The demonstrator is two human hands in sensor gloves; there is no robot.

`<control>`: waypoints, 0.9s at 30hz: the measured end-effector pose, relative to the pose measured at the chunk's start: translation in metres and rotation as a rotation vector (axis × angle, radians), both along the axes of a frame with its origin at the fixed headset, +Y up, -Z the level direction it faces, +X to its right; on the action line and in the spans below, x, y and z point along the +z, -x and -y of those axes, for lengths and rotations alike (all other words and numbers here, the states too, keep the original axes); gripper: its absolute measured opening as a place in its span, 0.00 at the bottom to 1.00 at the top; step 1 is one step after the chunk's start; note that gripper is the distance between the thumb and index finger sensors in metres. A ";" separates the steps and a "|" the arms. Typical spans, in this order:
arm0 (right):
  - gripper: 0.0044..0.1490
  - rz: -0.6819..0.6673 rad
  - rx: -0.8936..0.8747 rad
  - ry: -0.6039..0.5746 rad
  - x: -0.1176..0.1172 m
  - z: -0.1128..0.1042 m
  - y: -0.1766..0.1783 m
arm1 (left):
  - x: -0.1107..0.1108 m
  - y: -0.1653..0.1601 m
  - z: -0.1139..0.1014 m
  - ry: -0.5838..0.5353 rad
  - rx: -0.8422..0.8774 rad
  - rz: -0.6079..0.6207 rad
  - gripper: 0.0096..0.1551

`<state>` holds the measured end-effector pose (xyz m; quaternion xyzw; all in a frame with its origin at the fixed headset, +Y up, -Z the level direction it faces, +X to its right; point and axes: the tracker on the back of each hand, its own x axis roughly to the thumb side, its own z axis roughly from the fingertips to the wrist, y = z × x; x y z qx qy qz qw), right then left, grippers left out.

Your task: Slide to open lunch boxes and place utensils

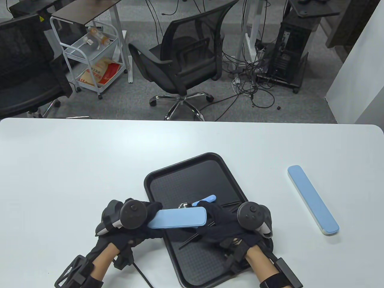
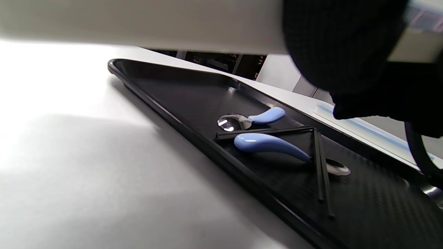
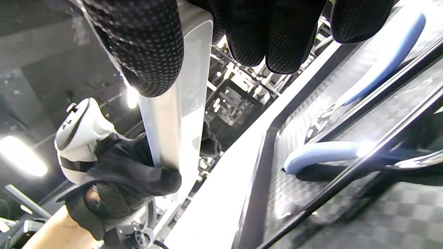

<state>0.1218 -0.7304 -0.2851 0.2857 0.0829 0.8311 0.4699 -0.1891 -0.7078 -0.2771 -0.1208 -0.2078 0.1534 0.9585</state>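
A light-blue lunch box [image 1: 180, 218] is held level above the left edge of the black tray [image 1: 186, 168]. My left hand [image 1: 151, 216] grips its left end and my right hand [image 1: 210, 216] grips its right end. In the right wrist view my right fingers [image 3: 249, 38] clamp the box's pale body [image 3: 180, 103], with my left hand [image 3: 121, 173] at its far end. A blue-handled spoon [image 1: 205, 200] and black chopsticks [image 1: 192, 238] lie in the tray. The left wrist view shows two blue-handled utensils [image 2: 270, 143] and crossed chopsticks [image 2: 320, 166].
A second light-blue lunch box [image 1: 313, 200] lies closed on the white table [image 1: 75, 168], right of the tray. An office chair [image 1: 183, 60] and a wire cart [image 1: 93, 51] stand beyond the table's far edge.
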 end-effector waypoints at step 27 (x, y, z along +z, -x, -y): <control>0.49 0.066 -0.165 0.095 -0.022 -0.011 -0.078 | -0.019 0.057 0.012 0.160 0.134 -0.104 0.55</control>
